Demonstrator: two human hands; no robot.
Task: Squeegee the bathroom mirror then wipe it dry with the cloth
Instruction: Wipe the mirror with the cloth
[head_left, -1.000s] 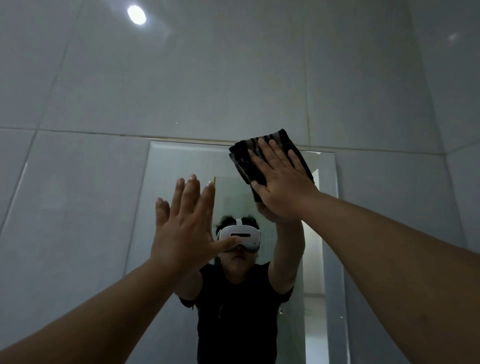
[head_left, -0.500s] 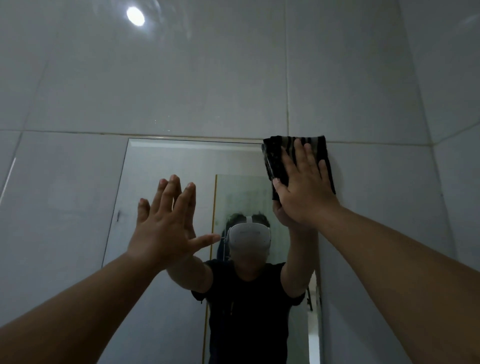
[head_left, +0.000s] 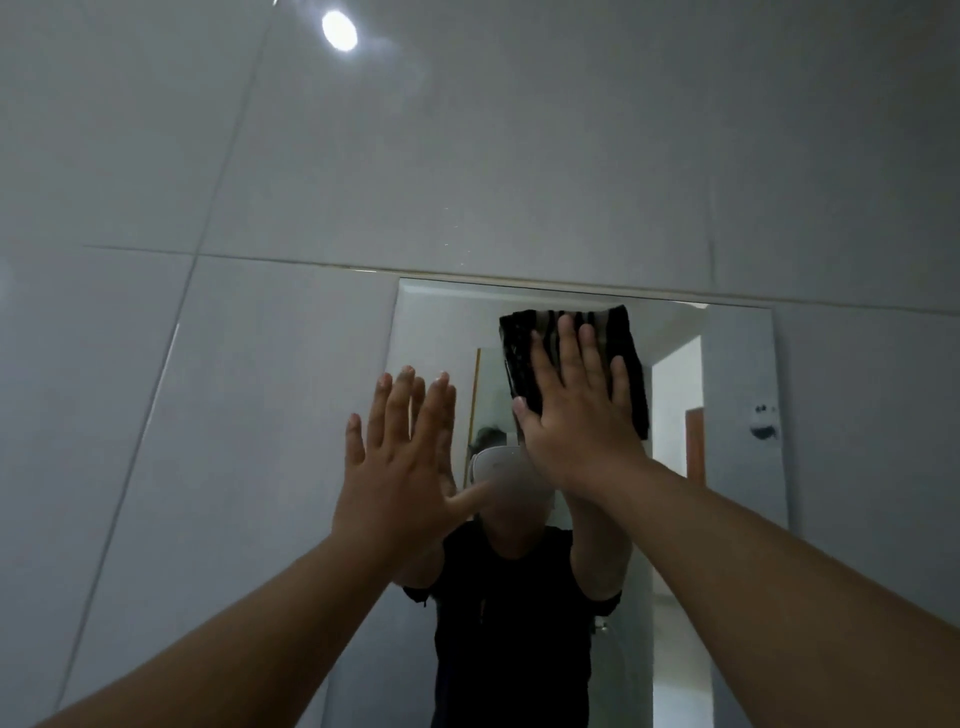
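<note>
The frameless bathroom mirror (head_left: 727, 395) hangs on the grey tiled wall ahead. A dark striped cloth (head_left: 631, 364) is pressed flat against the glass near the mirror's top edge, under my right hand (head_left: 576, 410), whose fingers lie spread over it. My left hand (head_left: 400, 467) is flat and open, fingers up, at the mirror's left edge, holding nothing. The mirror reflects a person in a black shirt with both arms raised. No squeegee is in view.
Large glossy grey wall tiles (head_left: 467, 156) surround the mirror. A ceiling light (head_left: 339, 30) reflects at the top. A small white hook or sticker (head_left: 762, 418) sits on the mirror's right part. A bright doorway (head_left: 675, 410) shows in the reflection.
My right hand slid the cloth from the mirror's top right corner back leftward along the top edge. The view shifted, so the mirror sits further right. My left hand stayed flat and open.
</note>
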